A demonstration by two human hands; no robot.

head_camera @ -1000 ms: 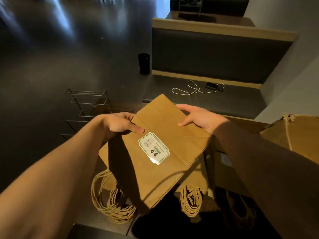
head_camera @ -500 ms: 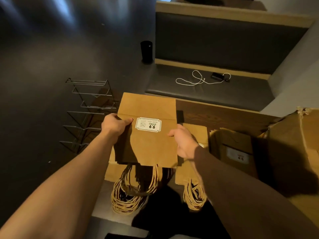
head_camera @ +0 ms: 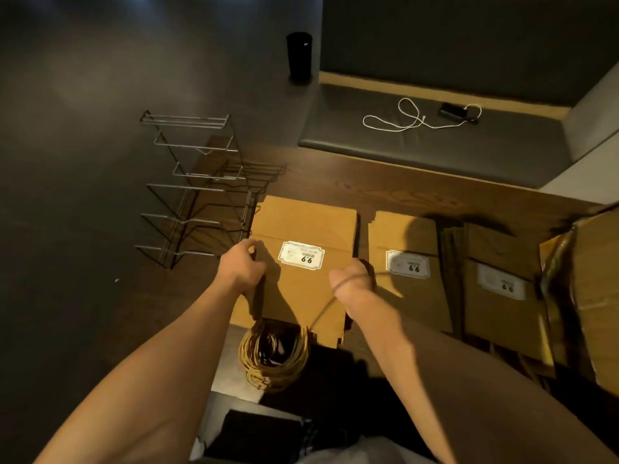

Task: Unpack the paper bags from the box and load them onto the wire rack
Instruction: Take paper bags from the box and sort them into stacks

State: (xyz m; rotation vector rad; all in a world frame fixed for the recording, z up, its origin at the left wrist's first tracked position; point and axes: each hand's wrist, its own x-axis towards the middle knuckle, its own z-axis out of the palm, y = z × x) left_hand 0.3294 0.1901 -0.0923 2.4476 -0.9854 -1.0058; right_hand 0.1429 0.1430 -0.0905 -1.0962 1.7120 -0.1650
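A stack of flat brown paper bags with a white 9.9 label lies on the wooden table, its twine handles hanging over the near edge. My left hand grips the stack's left edge. My right hand holds the stack's right edge, fingers curled under it. The wire rack stands just left of the stack, its tiers bare. A second pile of bags and a third pile of bags lie to the right. The cardboard box sits at the far right.
A dark bench seat runs behind the table with a white cable and a small black device on it. A black cylinder stands at the bench's left end. Dark floor lies to the left of the rack.
The bag stack, held tilted in the air a second ago, has come down flat onto the table beside the rack. Both hands moved down with it to its side edges.
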